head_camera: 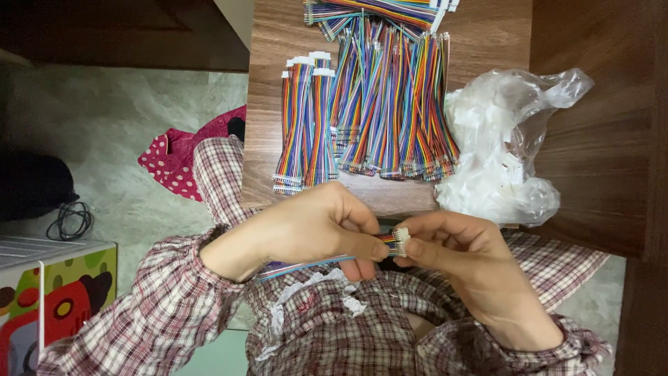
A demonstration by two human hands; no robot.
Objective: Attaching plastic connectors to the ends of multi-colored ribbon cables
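While her left hand [306, 226] pinches the rainbow ribbon cable [306, 265] lying crosswise, right hand [456, 251] fingers grip the white connector [401, 240] at its tip.

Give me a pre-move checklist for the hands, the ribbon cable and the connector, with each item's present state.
1. Left hand grips the rainbow ribbon cable near its end: ok.
2. Right hand pinches the white connector at the cable's end: ok.
3. Connector fully seated on the wires: cannot tell, fingers cover the joint.
4. Cable tail hangs free under the left hand, not snagged: ok.
5. Finished cable bundles lie apart from the hands on the wooden table: ok.
6. Plastic bag of white parts lies close to the right hand: ok.
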